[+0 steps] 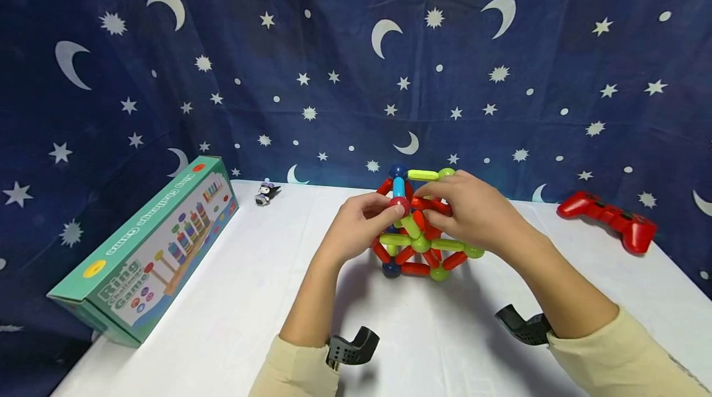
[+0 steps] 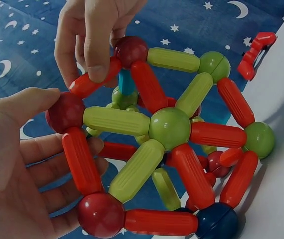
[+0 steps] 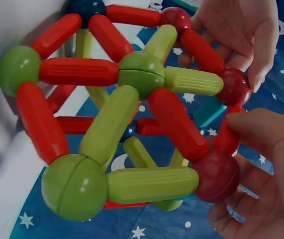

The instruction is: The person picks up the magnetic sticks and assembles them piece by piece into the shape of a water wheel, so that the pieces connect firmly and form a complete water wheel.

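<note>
A ball-and-rod construction toy stands on the table, made of red, green and blue balls joined by red, yellow-green and light blue rods; a green ball (image 1: 420, 243) faces me. My left hand (image 1: 356, 227) holds its left side, the thumb on a red ball (image 2: 64, 112) and the fingers reaching behind. With thumb and fingers my right hand (image 1: 478, 208) pinches a red rod (image 2: 94, 79) at the top, between that red ball and another red ball (image 3: 217, 177). In the right wrist view, both ends of the rod meet the balls. Parts of the far side are hidden.
A green game box (image 1: 161, 248) lies at the left of the white table (image 1: 267, 298). Toward the back is a small dark figurine (image 1: 267, 192). A red game controller (image 1: 609, 221) rests at the right. Behind the table hangs a blue curtain (image 1: 345, 69) with moons and stars.
</note>
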Demonstrator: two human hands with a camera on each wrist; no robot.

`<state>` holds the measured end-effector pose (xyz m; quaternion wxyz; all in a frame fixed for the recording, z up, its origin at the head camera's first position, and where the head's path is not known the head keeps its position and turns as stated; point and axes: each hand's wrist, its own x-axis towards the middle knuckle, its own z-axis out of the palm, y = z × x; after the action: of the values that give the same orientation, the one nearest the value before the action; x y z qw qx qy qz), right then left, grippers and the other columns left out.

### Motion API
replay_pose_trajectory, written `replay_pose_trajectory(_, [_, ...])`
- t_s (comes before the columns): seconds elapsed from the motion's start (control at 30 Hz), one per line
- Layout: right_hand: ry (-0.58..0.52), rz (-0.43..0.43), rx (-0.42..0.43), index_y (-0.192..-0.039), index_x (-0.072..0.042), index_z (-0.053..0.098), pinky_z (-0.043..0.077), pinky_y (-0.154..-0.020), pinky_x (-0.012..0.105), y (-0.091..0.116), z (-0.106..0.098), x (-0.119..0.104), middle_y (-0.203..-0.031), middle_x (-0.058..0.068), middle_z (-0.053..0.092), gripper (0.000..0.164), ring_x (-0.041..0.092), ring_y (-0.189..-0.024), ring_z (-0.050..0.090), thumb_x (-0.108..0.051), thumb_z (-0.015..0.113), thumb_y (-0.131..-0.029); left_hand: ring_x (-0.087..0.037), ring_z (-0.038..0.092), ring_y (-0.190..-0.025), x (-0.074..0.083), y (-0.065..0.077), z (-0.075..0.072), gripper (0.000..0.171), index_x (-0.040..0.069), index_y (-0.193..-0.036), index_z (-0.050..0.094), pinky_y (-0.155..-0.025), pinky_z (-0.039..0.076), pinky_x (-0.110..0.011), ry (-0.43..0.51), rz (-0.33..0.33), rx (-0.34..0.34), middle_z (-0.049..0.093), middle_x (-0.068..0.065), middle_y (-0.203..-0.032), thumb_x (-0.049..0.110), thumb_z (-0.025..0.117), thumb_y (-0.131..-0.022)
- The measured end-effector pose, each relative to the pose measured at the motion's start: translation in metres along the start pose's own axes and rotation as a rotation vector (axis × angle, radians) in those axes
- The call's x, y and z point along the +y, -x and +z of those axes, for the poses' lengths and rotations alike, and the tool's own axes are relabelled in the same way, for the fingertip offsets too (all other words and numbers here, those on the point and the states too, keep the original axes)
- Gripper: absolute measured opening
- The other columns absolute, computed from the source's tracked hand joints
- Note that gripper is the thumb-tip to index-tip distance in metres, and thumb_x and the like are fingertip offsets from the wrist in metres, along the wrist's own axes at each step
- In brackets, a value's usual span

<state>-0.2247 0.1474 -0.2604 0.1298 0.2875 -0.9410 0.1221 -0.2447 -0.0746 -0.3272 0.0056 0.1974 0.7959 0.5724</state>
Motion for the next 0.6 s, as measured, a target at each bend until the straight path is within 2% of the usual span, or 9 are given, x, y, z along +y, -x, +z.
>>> replay_pose_trajectory(0.3, [0.031,-0.011,-0.050,-0.111,-0.015,0.080,0.056,-0.080,0.042,-0.0061,0.0018,-0.0023,-0.094,-0.001,0.074,0.024,0.024,-0.099,0.062,-0.017,0.076,-0.087,-0.019,0.070,-0.099,-0.0027,-0.0008,-0.0010,0.033,0.010,-0.114,0.076,-0.086,0.058,-0.033,0.008,0.004,0.011,0.076,-0.004,-0.105,0.038,0.068,-0.097])
replay_pose_trajectory(0.6, [0.023,-0.009,-0.004,-0.109,-0.012,0.080,0.055,-0.080,0.041,-0.0009,0.0010,-0.0014,-0.099,0.003,0.076,0.022,0.025,-0.097,0.062,-0.016,0.079,-0.087,-0.018,0.070,-0.100,-0.0020,-0.0016,-0.0022,0.035,0.012,-0.114,0.076,-0.087,0.058,-0.034,0.005,0.002,0.004,0.076,-0.003,-0.105,0.042,0.068,-0.097])
